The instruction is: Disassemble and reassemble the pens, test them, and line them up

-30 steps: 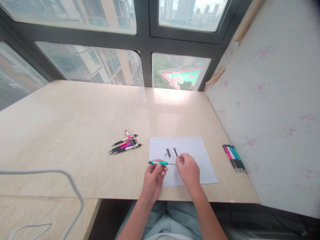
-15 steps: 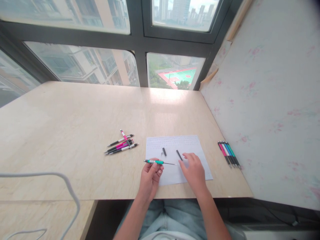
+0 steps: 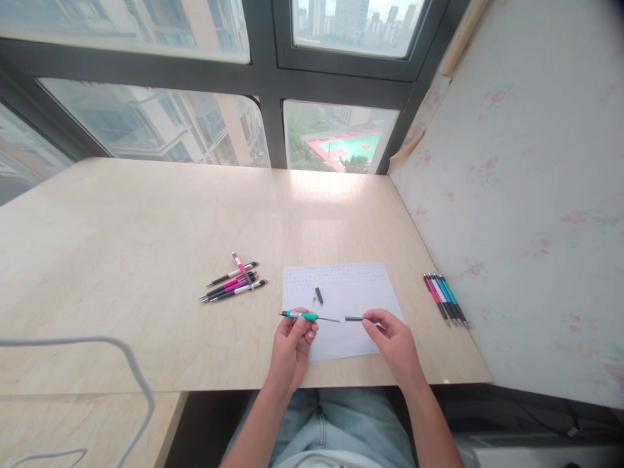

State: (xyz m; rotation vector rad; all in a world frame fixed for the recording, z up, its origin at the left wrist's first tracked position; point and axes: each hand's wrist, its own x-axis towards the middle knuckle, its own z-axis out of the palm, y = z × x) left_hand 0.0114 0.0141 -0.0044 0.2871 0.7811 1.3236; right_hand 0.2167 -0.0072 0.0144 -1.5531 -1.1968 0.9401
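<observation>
My left hand (image 3: 294, 341) is closed on a green pen barrel (image 3: 308, 316), its black clicker end pointing left and a thin refill (image 3: 330, 320) sticking out to the right. Pinched in my right hand (image 3: 392, 338) is a slim black tube (image 3: 353, 319), held level in line with the refill. The tube's left end is at or very close to the refill's tip; I cannot tell whether they touch. On the written sheet of paper (image 3: 336, 276) beyond lie a black rubber grip (image 3: 319, 296) and a tiny metal piece (image 3: 314, 299).
Left of the paper lies a loose pile of pens (image 3: 231, 286) in pink, purple, white and black. A neat row of several pens (image 3: 444, 299) lies at the right, beside the wall (image 3: 526, 195). A grey cable (image 3: 129, 354) loops over the table's (image 3: 146, 221) left front.
My right hand has picked up the slim black tube from the paper and turned it level, in line with the refill. My left hand with the green pen barrel has barely moved.
</observation>
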